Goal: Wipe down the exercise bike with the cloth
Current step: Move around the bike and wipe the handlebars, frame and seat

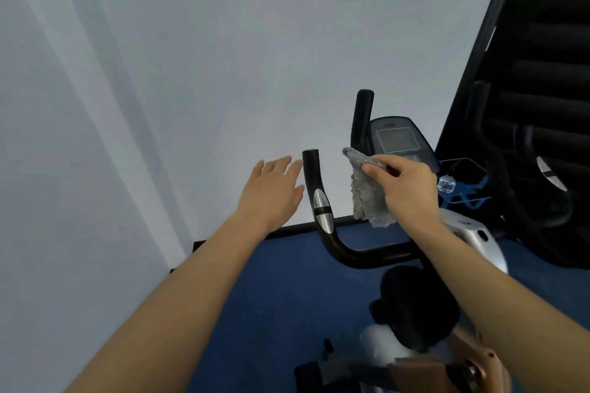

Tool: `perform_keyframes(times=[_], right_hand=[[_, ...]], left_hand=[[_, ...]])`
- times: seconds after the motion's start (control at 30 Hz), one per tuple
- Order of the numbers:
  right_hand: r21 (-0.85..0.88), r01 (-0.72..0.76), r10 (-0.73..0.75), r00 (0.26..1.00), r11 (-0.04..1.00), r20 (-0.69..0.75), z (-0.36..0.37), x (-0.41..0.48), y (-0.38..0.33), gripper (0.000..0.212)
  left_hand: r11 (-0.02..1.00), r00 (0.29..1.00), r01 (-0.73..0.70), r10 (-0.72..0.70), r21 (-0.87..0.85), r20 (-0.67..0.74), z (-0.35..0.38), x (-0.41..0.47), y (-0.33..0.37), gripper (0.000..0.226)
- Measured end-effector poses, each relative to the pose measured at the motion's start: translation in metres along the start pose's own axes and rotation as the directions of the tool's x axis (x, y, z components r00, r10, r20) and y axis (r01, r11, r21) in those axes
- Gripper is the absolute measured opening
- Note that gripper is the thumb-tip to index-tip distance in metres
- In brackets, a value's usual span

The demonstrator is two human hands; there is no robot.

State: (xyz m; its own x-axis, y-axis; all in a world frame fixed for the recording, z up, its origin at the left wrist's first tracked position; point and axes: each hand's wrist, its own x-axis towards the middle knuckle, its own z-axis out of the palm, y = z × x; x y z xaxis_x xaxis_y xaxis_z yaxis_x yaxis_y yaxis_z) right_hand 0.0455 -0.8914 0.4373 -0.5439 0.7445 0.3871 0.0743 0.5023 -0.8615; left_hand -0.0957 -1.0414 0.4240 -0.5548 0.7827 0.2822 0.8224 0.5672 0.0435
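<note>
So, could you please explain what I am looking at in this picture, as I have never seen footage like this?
There is no robot here. A person wears a camera on the head that looks forward and down, so you see their own two bare arms reaching out. In front of them is an exercise bike, with its black saddle nearest the camera and its console further away. The right hand pinches a grey cloth, which hangs in front of the console. The left hand is open, its fingers straight, close beside the upright handlebar grip; I cannot tell whether it touches. The bike stands on a blue floor by a pale wall.
</note>
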Motion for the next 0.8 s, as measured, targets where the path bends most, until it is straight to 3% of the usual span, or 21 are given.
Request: perform_keyframes(times=[0.27,0.5,0.73,0.8], right_hand=[[-0.065,-0.077,0.079,0.996,0.995,0.036,0.033,0.016,0.024,0.007],[-0.084,-0.096,0.103,0.992,0.992,0.079,0.045,0.015,0.034,0.005],[0.001,-0.036,0.035,0.99,0.999,0.135,0.074,0.019,0.02,0.004],[-0.103,-0.007,0.025,0.984,0.995,0.176,0.086,0.014,0.022,0.015]], left_hand=[[0.958,0.979,-0.186,0.163,-0.218,-0.122,0.027,0.066,-0.022,0.039],[0.911,0.946,-0.212,0.101,-0.353,-0.308,0.039,0.075,-0.027,0.026],[0.86,0.96,-0.167,0.029,-0.483,-0.279,0.033,0.082,-0.03,0.02],[0.836,0.964,-0.153,0.007,-0.527,-0.267,0.032,0.082,-0.029,0.019]])
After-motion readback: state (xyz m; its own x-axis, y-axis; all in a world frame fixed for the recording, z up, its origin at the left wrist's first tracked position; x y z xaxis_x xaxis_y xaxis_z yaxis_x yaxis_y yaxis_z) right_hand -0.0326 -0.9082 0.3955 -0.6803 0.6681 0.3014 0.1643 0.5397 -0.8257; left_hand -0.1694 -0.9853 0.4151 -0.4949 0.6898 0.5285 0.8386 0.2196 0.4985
